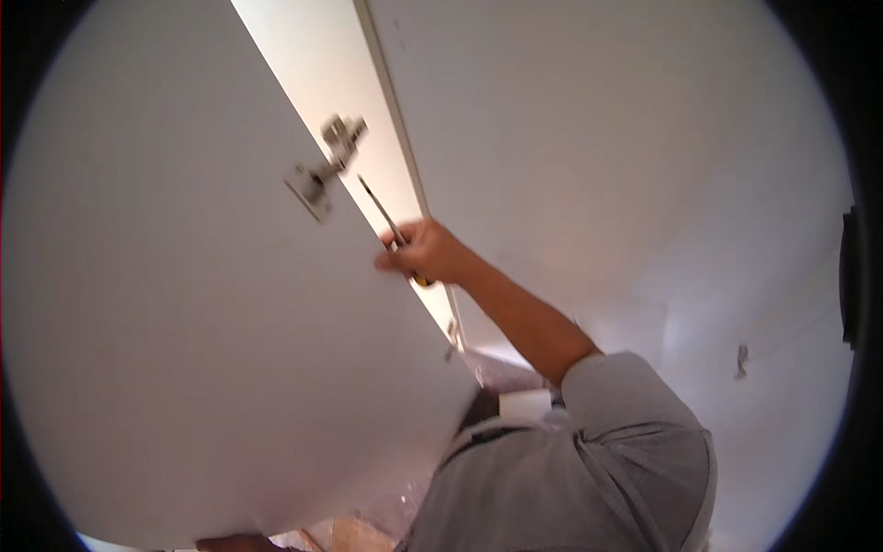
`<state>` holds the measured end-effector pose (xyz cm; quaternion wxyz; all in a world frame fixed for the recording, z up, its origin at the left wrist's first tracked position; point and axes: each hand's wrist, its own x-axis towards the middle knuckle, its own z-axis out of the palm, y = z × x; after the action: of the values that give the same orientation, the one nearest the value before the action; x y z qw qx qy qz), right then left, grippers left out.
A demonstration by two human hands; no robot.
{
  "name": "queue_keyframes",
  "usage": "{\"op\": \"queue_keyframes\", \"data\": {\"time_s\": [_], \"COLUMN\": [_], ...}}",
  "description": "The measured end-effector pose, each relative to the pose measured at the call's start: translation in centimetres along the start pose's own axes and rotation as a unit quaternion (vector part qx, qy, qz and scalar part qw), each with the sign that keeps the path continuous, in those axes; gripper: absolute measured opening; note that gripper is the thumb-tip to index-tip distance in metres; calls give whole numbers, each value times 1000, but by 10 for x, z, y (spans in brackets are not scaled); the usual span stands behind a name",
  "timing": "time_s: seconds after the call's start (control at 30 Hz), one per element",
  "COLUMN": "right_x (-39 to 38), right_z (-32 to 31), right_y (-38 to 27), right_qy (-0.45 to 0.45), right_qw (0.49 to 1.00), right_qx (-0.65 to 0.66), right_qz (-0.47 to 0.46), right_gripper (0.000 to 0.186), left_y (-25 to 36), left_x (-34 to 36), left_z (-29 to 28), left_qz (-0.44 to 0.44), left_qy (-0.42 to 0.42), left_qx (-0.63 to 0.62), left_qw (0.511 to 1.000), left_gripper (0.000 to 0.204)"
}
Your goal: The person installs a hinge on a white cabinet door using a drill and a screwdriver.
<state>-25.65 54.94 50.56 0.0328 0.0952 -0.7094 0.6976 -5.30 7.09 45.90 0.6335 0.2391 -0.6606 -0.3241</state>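
My right hand (430,252) is closed around a screwdriver (384,213) with a thin dark shaft and a yellow-and-black handle. Its tip points up and left toward a metal hinge (327,166), stopping a short way below it. The hinge joins a large white door panel (184,304), which fills the left of the view, to a white cabinet side (322,64). My right forearm is bare below a grey sleeve (635,414). Only a sliver of my left hand (235,543) shows, at the panel's lower edge, and its grip is hidden.
A broad white panel (625,156) fills the right side, with a small metal fitting (741,361) low on it. A second small fitting (452,329) sits on the cabinet edge below my hand. Clear plastic wrapping (501,373) and a brown floor (354,534) show beneath.
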Motion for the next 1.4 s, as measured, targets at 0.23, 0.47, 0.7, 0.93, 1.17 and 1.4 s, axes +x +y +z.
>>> {"op": "queue_keyframes", "data": {"time_s": [0.23, 0.47, 0.7, 0.93, 1.17, 1.4], "right_x": [-5, 0, -3, -28, -29, -42], "right_z": [-11, -23, -21, -17, 8, 20], "right_y": [2, 12, 10, 2, 5, 5], "right_qy": [20, -35, -89, -47, 55, 135], "right_qw": [998, 999, 993, 994, 990, 987], "right_qx": [-63, -25, -4, -91, -129, -65], "right_qz": [11, 23, -78, -30, -17, 62], "right_gripper": [38, 46, 44, 64, 63, 47], "left_y": [-17, -27, 59, 74, -6, -8], "left_x": [20, 93, 51, 44, 96, 95], "left_z": [15, -15, 17, 12, -13, -11], "left_qz": [-55, -63, 82, -71, 441, 490], "left_qy": [-76, -183, -114, -57, -49, -3], "left_qx": [-114, -98, 187, 33, 413, 577], "left_qw": [989, 976, 972, 995, 796, 653], "left_gripper": [47, 61, 46, 59, 46, 50]}}
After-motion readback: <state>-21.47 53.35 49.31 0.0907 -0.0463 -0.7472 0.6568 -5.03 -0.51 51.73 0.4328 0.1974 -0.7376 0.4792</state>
